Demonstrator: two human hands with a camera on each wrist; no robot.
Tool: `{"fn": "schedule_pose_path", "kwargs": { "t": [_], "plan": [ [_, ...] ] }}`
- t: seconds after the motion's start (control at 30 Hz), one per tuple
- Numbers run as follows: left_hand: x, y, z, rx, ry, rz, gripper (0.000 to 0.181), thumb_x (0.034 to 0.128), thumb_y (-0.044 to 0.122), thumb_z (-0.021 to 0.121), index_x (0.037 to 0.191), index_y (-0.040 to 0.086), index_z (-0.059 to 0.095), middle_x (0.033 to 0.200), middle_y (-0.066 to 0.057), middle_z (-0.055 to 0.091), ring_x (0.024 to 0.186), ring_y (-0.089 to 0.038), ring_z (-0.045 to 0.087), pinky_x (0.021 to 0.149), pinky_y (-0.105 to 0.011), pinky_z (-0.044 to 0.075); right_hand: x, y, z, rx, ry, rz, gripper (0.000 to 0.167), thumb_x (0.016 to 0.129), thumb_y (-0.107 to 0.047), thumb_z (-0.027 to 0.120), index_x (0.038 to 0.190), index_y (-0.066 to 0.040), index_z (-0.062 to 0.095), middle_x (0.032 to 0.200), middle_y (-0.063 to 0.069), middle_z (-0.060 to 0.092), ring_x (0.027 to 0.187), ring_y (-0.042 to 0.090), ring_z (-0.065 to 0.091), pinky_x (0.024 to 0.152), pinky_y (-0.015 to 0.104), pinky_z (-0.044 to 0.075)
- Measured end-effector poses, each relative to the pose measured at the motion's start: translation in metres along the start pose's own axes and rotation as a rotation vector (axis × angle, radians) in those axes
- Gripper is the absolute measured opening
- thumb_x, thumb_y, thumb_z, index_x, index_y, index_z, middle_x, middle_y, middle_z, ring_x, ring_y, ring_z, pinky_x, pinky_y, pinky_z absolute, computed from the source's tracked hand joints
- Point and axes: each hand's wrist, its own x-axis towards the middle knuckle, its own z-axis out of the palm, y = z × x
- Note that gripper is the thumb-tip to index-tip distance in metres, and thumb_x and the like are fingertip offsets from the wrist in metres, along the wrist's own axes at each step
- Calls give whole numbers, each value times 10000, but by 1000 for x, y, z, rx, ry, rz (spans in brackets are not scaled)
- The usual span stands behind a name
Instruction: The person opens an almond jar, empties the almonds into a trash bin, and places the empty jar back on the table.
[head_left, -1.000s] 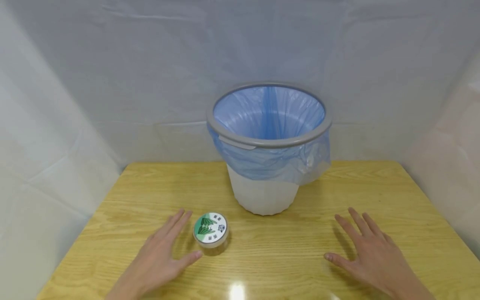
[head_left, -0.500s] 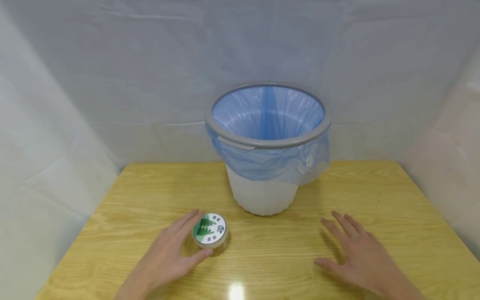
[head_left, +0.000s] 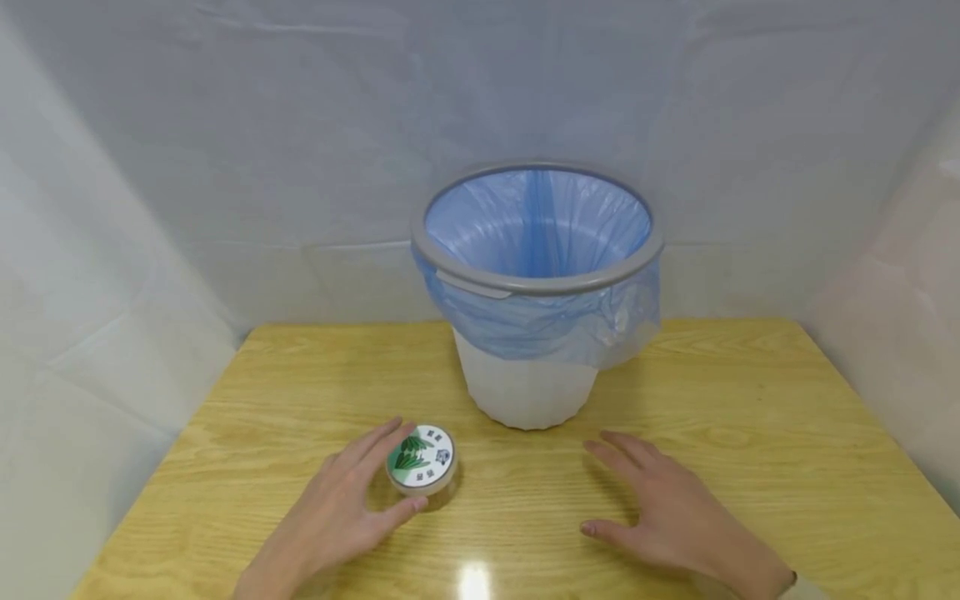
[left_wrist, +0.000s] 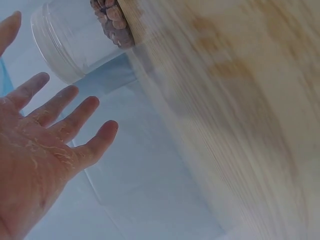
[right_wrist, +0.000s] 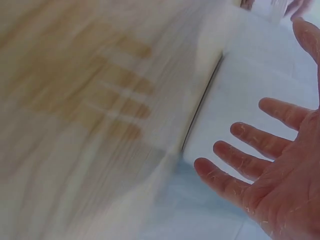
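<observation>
A clear jar (head_left: 424, 467) with a green and white lid stands on the table in the head view. Brown lumpy pieces lie in its bottom, as the left wrist view of the jar (left_wrist: 82, 37) shows. My left hand (head_left: 341, 504) is spread beside the jar's left side, fingers behind and thumb in front. In the left wrist view the left hand's fingers (left_wrist: 92, 145) are extended; whether any touches the jar I cannot tell. My right hand (head_left: 667, 508) hovers over the table to the right of the jar, fingers extended and holding nothing.
Behind the jar stands a white bin (head_left: 532, 392) with a grey rim and a blue bag liner (head_left: 536, 225). White sheeting (head_left: 337, 125) hangs behind and at both sides of the wooden table (head_left: 315, 375).
My left hand has moved right until its fingers and thumb flank the jar. The right hand has come left, toward the jar. Jar and bin have stayed in place.
</observation>
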Motion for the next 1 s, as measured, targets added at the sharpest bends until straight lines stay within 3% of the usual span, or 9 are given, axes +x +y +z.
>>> {"fn": "schedule_pose_path", "kwargs": {
  "t": [0.3,0.5,0.83,1.0],
  "plan": [
    [1,-5,0,-42,-3,0,842,877,628,696,1580,294,375,1598,-49,458,1421,-365,497,1080,-684,427,24,-17,11,13,12,-162,787,885,-698,634,1491,-210,519,1457,55,584,1301,293,599,1056,510,518],
    [1,-8,1,-115,-33,-36,893,831,561,782,1581,311,368,1604,-10,449,1443,-348,475,1081,-685,426,41,-28,16,30,-22,-211,791,896,-693,622,1492,-185,514,1452,21,588,1310,231,592,1053,466,524],
    [8,-12,4,-183,-29,-35,945,800,511,832,1584,290,354,1564,-20,492,1391,-305,532,1087,-641,450,66,-51,25,208,-246,-174,883,884,-664,651,1566,-158,407,1560,27,504,1415,244,511,1156,460,447],
    [12,-12,5,-171,-51,-35,885,796,543,822,1542,253,444,1529,2,514,1366,-314,547,1067,-627,475,79,-63,35,285,-305,-162,898,890,-629,662,1590,-155,362,1586,25,471,1443,234,484,1187,446,418]
  ]
}}
